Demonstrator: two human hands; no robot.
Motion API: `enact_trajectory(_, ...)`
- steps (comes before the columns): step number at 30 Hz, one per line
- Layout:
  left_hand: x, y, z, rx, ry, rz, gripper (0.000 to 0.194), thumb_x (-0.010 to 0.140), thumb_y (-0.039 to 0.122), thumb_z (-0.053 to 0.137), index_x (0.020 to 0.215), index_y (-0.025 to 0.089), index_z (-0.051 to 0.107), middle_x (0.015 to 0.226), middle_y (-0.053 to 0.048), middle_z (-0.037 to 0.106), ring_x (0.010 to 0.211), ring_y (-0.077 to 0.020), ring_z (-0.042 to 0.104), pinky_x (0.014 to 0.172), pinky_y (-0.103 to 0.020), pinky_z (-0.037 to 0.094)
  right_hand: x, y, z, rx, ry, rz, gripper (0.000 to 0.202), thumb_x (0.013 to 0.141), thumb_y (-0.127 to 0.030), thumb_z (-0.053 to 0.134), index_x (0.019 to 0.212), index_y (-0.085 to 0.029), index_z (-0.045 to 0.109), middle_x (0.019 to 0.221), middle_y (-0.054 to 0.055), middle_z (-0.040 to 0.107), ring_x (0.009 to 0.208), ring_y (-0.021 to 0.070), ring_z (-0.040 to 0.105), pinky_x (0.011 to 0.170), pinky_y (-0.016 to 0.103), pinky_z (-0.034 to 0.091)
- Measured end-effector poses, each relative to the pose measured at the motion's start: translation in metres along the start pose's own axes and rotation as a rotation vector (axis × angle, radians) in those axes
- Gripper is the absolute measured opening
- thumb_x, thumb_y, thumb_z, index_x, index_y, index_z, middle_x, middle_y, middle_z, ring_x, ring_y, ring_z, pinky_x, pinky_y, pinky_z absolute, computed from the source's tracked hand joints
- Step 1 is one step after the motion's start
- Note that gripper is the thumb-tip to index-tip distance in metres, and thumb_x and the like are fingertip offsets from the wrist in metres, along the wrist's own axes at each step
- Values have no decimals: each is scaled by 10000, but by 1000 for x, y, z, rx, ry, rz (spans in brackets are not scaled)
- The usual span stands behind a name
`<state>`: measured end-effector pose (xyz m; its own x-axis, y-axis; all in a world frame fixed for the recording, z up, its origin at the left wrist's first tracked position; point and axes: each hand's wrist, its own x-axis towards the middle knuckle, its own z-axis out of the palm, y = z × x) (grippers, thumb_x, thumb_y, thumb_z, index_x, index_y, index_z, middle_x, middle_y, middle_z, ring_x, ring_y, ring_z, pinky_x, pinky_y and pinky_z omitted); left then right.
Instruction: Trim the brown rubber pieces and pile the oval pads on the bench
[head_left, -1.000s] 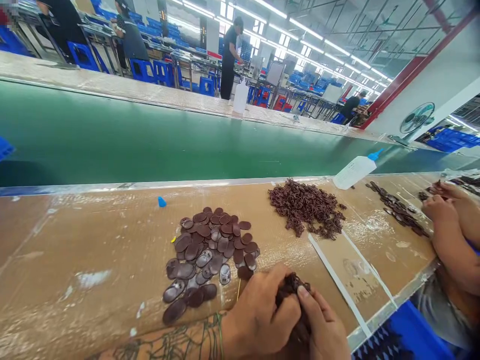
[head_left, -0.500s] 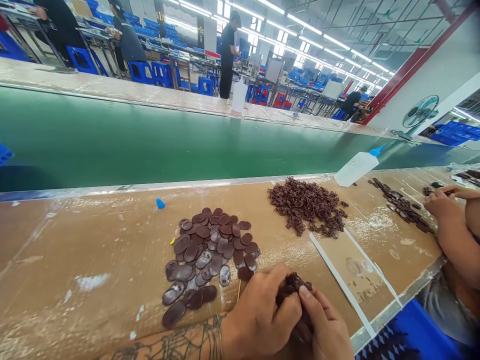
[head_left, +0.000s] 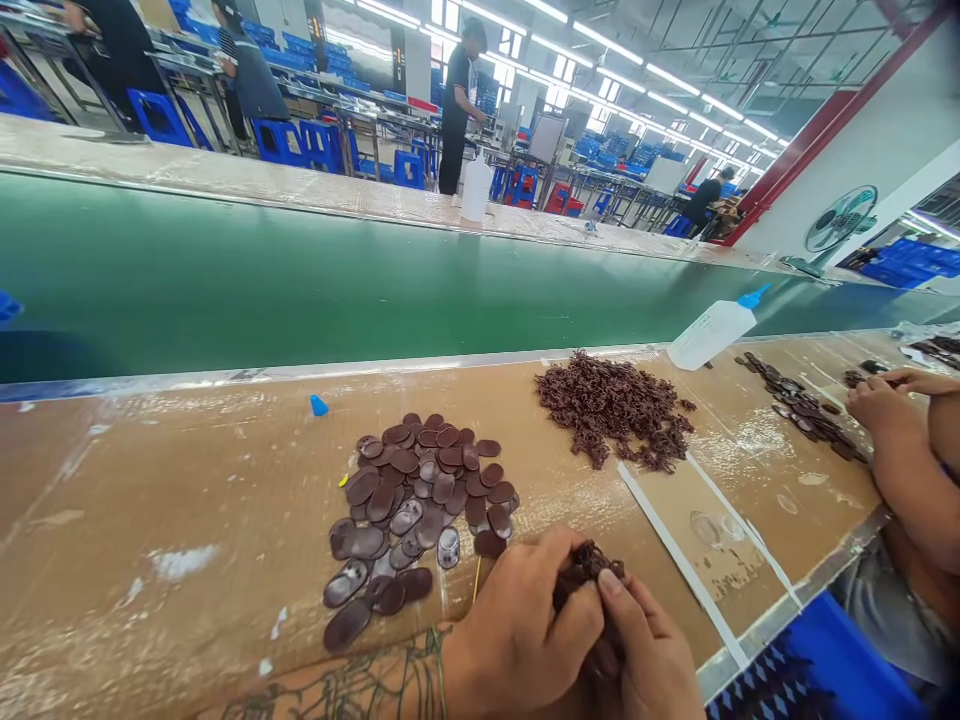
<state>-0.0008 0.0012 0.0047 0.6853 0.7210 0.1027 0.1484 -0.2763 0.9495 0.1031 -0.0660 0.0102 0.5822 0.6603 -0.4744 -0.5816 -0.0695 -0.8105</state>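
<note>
While the left hand (head_left: 517, 630) and the right hand (head_left: 651, 650) grip a dark brown, curly-textured piece (head_left: 594, 562) between them by the near edge of the counter (head_left: 225, 490), probably so one steadies what the other presses, their grasp hides whether it is single. Flat, dark brown oval discs (head_left: 420, 490) left of the hands and dark brown, twisted pieces (head_left: 615, 410) toward the far edge form two heaps, presumably kept apart by shape, each too numerous to count, with one translucent white plastic bottle (head_left: 709, 336) by that edge

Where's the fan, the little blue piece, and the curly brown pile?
Fan (head_left: 841, 218): head view, on its round cage.
Little blue piece (head_left: 319, 406): head view, its middle.
Curly brown pile (head_left: 613, 410): head view, heap's middle.
</note>
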Motion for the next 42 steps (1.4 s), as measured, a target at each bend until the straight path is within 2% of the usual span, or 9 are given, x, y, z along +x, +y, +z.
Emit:
enact_trajectory(6, 0, -1, -1, -13, -1, -1, 249, 940, 309, 410, 1035, 181, 601, 982, -82, 718, 874, -232, 640, 768, -330, 444, 0, -1, -2, -6, -19, 11, 365, 527, -358, 992, 616, -154, 702, 452, -78, 448, 381, 24, 359, 356, 94, 346)
enact_trajectory(11, -1, -2, -3, 14, -33, 6, 249, 962, 335, 393, 1057, 190, 572, 1014, -85, 716, 895, -238, 630, 796, -340, 442, -2, -2, 0, -2, 11, 36, 346, 511, -348, 998, 693, -171, 763, 527, -25, 589, 408, 47, 441, 392, 113, 421)
enact_trajectory(13, -2, -2, -3, 18, -38, 0, 236, 966, 335, 384, 1038, 196, 561, 1017, -87, 712, 901, -241, 629, 816, -347, 441, -2, -3, 0, -13, 16, 30, 350, 505, -351, 1000, 695, -169, 770, 544, -17, 607, 408, 44, 445, 383, 106, 411)
enact_trajectory(21, -3, 2, -3, 4, -31, -58, 237, 964, 359, 390, 1009, 212, 570, 900, -65, 694, 818, -227, 613, 743, -336, 437, -2, -6, 0, -118, 24, -18, 459, 477, -470, 993, 617, -141, 705, 419, -77, 440, 358, 14, 353, 346, 98, 305)
enact_trajectory(25, -5, 3, -2, 6, -33, -66, 272, 967, 375, 392, 1080, 214, 579, 948, -76, 706, 862, -248, 624, 793, -361, 462, -2, -7, -1, -176, 47, -19, 531, 457, -526, 984, 619, -125, 676, 394, -66, 451, 334, 13, 355, 344, 99, 280)
enact_trajectory(30, -6, 1, 1, 24, -45, -72, 312, 978, 389, 379, 1138, 213, 580, 1036, -98, 709, 933, -271, 635, 852, -385, 486, -1, -6, -4, -191, 17, -21, 534, 501, -529, 971, 589, -135, 623, 383, -69, 438, 325, 13, 339, 346, 106, 271)
enact_trajectory(34, -7, 0, 2, 49, -57, -64, 343, 983, 390, 383, 1216, 204, 551, 1104, -116, 704, 990, -290, 634, 902, -408, 491, -1, -6, -5, -176, 6, -6, 511, 509, -526, 970, 636, -146, 654, 383, -80, 430, 328, 16, 336, 349, 111, 267)
enact_trajectory(38, -7, 0, 0, 30, -32, -49, 321, 986, 384, 377, 1175, 205, 566, 1090, -107, 710, 965, -276, 646, 877, -387, 494, -2, -7, -4, -165, 12, 7, 507, 505, -528, 969, 646, -147, 666, 390, -79, 434, 332, 19, 335, 349, 119, 268)
enact_trajectory(42, -5, 1, -1, 6, -13, -44, 272, 963, 367, 405, 1088, 205, 584, 980, -83, 718, 871, -248, 648, 797, -351, 475, -3, -8, -2, -170, 25, -11, 509, 485, -514, 978, 607, -138, 657, 409, -65, 461, 344, 19, 357, 353, 114, 286)
